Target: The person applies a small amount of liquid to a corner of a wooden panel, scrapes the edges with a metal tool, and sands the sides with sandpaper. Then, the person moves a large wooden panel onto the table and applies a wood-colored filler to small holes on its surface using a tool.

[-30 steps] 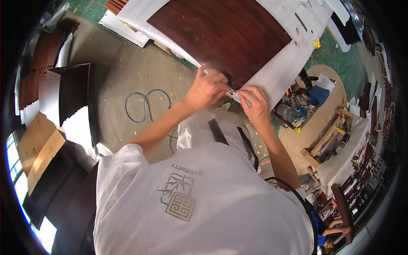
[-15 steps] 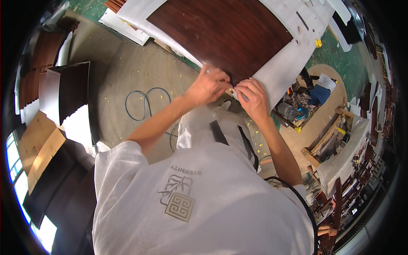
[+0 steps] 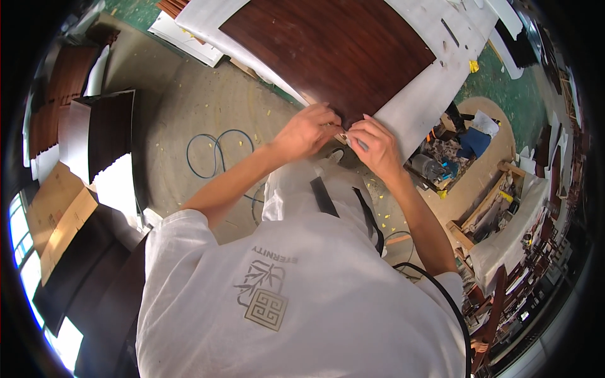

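A dark reddish-brown wooden panel [image 3: 334, 47] lies on a table covered in white sheeting [image 3: 413, 104]. Both my hands meet at the panel's near corner. My left hand [image 3: 309, 131] has its fingers curled and pinched together there. Close beside it, my right hand [image 3: 377, 145] is also pinched, thumb against fingers. A small pale bit shows between the fingertips, too small to name. The fingers hide the very corner of the panel.
On the floor at left lies a looped blue hose [image 3: 217, 151]. Dark panels [image 3: 112, 135] and cardboard [image 3: 66, 217] stand further left. To the right are a bin of tools and rags [image 3: 435, 165] and a wooden crate [image 3: 485, 205]. Another person's hand [image 3: 480, 347] shows at lower right.
My hands stay at the panel's corner, with the left fingers shifted slightly and the left hand a little lower. The panel has not visibly moved on the table.
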Tool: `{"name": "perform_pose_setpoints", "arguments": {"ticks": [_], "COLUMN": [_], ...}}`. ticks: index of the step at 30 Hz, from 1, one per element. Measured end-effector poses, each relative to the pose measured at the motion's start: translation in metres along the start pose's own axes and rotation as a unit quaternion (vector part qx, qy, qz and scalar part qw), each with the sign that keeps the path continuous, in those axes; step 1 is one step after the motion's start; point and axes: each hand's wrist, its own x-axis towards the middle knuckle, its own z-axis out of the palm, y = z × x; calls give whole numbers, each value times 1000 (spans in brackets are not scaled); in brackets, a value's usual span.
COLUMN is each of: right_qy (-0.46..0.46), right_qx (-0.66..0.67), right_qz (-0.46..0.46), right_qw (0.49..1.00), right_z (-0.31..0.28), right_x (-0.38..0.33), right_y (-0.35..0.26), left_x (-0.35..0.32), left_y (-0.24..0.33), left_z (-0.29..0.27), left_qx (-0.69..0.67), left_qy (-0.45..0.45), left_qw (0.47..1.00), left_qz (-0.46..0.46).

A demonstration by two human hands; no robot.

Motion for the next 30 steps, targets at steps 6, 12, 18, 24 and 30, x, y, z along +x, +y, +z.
{"name": "perform_pose_setpoints", "arguments": {"ticks": [6,12,18,24,30], "right_qy": [-14,-35,-14,20,36], "right_qx": [4,2,25,5,-26], "right_qz": [-28,-15,41,61,13], "right_qw": [999,999,999,998,999], "right_z": [0,-7,-13,-5,1], "right_x": [-4,3,-15,-16,-16], "right_y": [0,0,-13,-13,-7], "left_x": [-6,-3,-3,2,1], "left_y": [3,2,18,10,2], "left_z": [6,10,-3,2,4], "left_qx": [-9,-22,-2,20,39], "left_qy": [-9,-1,7,17,-2], "left_qw": [1000,1000,999,998,999], "left_qz": [4,-20,-38,-54,-28]}}
